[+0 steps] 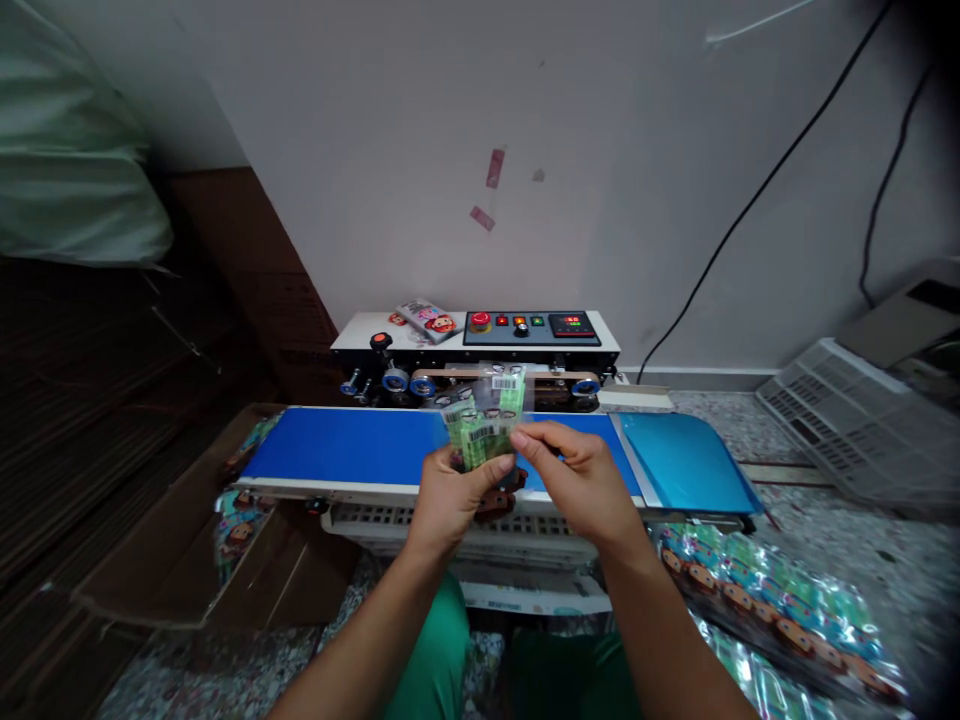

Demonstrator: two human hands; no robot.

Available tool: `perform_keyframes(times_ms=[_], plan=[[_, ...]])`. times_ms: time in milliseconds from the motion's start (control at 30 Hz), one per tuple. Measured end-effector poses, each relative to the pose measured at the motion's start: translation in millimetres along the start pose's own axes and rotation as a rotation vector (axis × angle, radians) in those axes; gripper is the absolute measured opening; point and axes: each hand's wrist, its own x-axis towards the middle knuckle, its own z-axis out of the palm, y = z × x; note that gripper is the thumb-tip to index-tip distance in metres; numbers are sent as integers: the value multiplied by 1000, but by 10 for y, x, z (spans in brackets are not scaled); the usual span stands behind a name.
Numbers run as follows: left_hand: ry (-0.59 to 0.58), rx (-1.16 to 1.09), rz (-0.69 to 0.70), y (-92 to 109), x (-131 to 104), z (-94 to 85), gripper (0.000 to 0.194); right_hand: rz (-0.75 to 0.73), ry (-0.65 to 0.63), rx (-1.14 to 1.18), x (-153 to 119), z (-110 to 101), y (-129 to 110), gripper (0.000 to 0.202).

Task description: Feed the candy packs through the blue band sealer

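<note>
Several small clear packets (481, 436) with green cards and barcodes are fanned out above the blue conveyor belt (345, 445). Their lower part is wrapped by my left hand (457, 492), with the thumb lying across the front. At the right edge of the bunch, my right hand (574, 475) pinches a packet between thumb and forefinger. Behind the packets stands a sealing machine (607, 345) with a red button, small lit buttons and a lit display.
An open cardboard box (157, 575) with packets in it stands at the left end of the belt. Rows of colourful packets (772, 600) lie on the floor at the right, near a white plastic crate (847, 420). Printed packs (431, 320) rest on the machine.
</note>
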Motion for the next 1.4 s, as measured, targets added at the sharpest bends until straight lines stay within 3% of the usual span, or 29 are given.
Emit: perform_keyframes(times_ms=[200, 300, 567, 667, 767, 867, 933, 1033, 1167, 1267, 1400], plan=[[-54, -100, 48, -113, 172, 252, 33, 55, 300, 64, 71, -132, 141, 25], [-46, -125, 48, -187, 227, 358, 31, 33, 392, 111, 113, -183, 225, 24], [0, -121, 124, -301, 321, 478, 28, 51, 404, 231, 157, -158, 406, 22], [-27, -120, 93, -362, 336, 455, 28, -6, 670, 182, 200, -327, 449, 25], [-59, -158, 11, -450, 345, 400, 31, 17, 875, 8, 238, -708, 605, 33], [-52, -169, -7, -527, 348, 345, 32, 163, 843, -414, 242, -1099, 889, 34], [-31, -138, -4, -560, 346, 322, 32, 270, 721, -707, 250, -1245, 1088, 34], [-37, -81, -9, -589, 346, 311, 31, 469, 547, -957, 314, -1258, 1287, 35], [-65, -42, -30, -606, 368, 306, 32, 627, 450, -1059, 465, -1085, 1373, 38], [-44, -36, -47, -597, 389, 302, 35, 568, 368, -1040, 544, -939, 1396, 37], [-13, -41, -85, -563, 396, 308, 37, 266, 393, -881, 532, -759, 1249, 34]])
